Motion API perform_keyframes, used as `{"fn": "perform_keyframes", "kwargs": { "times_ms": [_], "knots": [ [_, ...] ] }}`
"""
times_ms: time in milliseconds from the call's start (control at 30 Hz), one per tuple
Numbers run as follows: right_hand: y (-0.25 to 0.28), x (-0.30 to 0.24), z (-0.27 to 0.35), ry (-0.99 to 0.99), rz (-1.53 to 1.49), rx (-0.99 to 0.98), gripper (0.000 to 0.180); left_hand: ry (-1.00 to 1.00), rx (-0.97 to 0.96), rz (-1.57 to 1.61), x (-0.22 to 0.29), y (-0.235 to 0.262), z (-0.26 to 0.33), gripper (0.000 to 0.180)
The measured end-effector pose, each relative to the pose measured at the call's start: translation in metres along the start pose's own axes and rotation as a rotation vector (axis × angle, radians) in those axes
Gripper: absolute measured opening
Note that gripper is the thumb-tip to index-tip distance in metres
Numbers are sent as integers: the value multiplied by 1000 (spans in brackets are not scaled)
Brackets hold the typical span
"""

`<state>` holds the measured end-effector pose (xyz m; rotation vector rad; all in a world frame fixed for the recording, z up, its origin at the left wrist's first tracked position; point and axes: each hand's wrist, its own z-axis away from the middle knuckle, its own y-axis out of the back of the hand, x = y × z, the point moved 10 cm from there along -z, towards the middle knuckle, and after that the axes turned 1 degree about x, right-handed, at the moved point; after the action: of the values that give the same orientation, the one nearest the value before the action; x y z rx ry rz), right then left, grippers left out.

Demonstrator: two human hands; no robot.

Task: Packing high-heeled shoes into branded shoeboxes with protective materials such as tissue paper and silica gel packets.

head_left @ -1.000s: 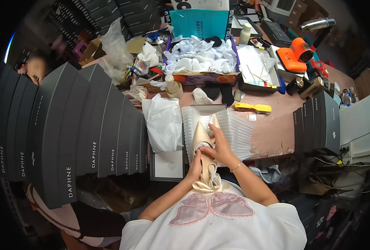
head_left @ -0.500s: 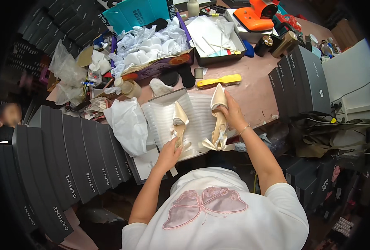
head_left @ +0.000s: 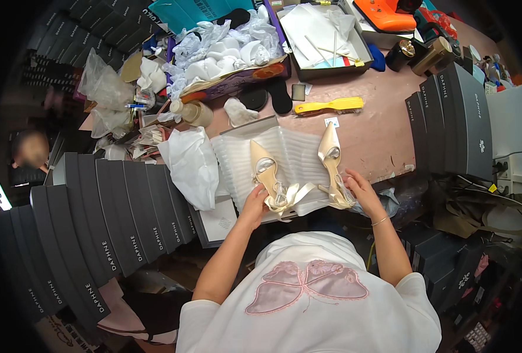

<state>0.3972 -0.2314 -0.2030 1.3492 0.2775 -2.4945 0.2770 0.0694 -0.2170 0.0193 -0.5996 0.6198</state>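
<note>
Moved: right hand (head_left: 362, 191), toe to heel end of right shoe (head_left: 329, 151) | Right: loosely open, contact unclear | Left hand (head_left: 253, 207): at heel end of left shoe (head_left: 265, 163), grip cannot be told | Shoes: over white padding (head_left: 299, 150), toes away | Markings: white lettering, dark boxes (head_left: 112, 220)

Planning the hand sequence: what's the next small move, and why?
Probably straighten the ribbon with the left hand: it trails from the left shoe toward the right shoe, and that hand is at the left shoe's heel end.
</note>
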Motion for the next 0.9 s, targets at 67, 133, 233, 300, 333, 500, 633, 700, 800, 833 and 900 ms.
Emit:
{"fn": "perform_keyframes", "kwargs": {
  "times_ms": [67, 133, 233, 300, 333, 500, 633, 700, 800, 833, 900],
  "knots": [
    [-3, 19, -2, -9, -119, -51, 40, -380, 18, -477, 12, 0, 5, 35],
    [-3, 31, -2, -20, -98, -101, 40, -615, 22, -873, 31, -20, 26, 41],
    [-13, 10, -1, 169, 412, -146, 46, -1008, 55, -1297, 47, -36, 43, 51],
    [-50, -38, 13, 584, 1104, -115, 53, -1137, 89, -1385, 62, -51, 51, 55],
    [-54, -38, 6, 676, 1238, -74, 62, -1212, 111, -1424, 71, -61, 55, 58],
    [-83, -56, -20, 828, 1051, -145, 50, -1172, -19, -1433, 58, -57, 12, 52],
    [-56, -91, -16, 866, 891, -48, 41, -1259, 2, -1239, 109, -50, 59, 45],
    [-39, -147, 17, 845, 829, 44, 36, -1085, -97, -1011, 144, -40, 94, 33],
    [-50, -228, 71, 712, 525, -33, 22, -937, -274, -713, 167, -30, 130, 23],
    [-68, -242, 80, 684, 500, -122, 20, -903, -289, -680, 165, -25, 134, 22],
    [-106, -248, 87, 707, 463, -273, 20, -832, -354, -618, 156, -22, 140, 22]
  ]
}}
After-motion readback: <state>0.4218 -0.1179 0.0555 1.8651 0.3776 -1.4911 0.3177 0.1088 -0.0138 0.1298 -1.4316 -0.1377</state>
